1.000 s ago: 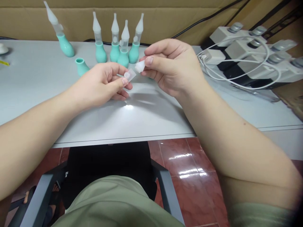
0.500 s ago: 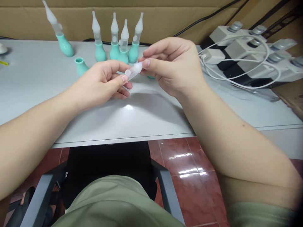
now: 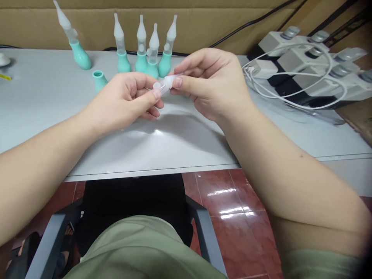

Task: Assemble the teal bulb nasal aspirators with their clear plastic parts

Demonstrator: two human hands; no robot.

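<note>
My left hand (image 3: pixel 130 97) pinches a clear plastic tube (image 3: pixel 163 88) with a small round knob on its side. My right hand (image 3: pixel 213 79) grips the white soft nozzle tip (image 3: pixel 169 81) at the tube's other end, thumb on top; its narrow end lies partly behind my fingers. Tube and tip meet between the hands, tilted up to the right above the table. Beyond my left wrist stands an open teal rubber bulb (image 3: pixel 99 80). Several whole nasal aspirators, such as this one (image 3: pixel 123 62), stand behind the hands, each a teal bulb, clear tube and white tip.
Another aspirator (image 3: pixel 80 54) leans at the back left of the grey table (image 3: pixel 37 100). Grey-and-black devices (image 3: pixel 305 66) with clear caps and a looped white cable (image 3: pixel 290 95) crowd the right side. Cardboard (image 3: pixel 87 25) rises behind. A chair with armrests (image 3: pixel 203 228) stands below the table edge.
Both hands stay almost in place. My right fingers have shifted slightly on the white tip, so more of it shows, and my left thumb sits a little further along the tube.
</note>
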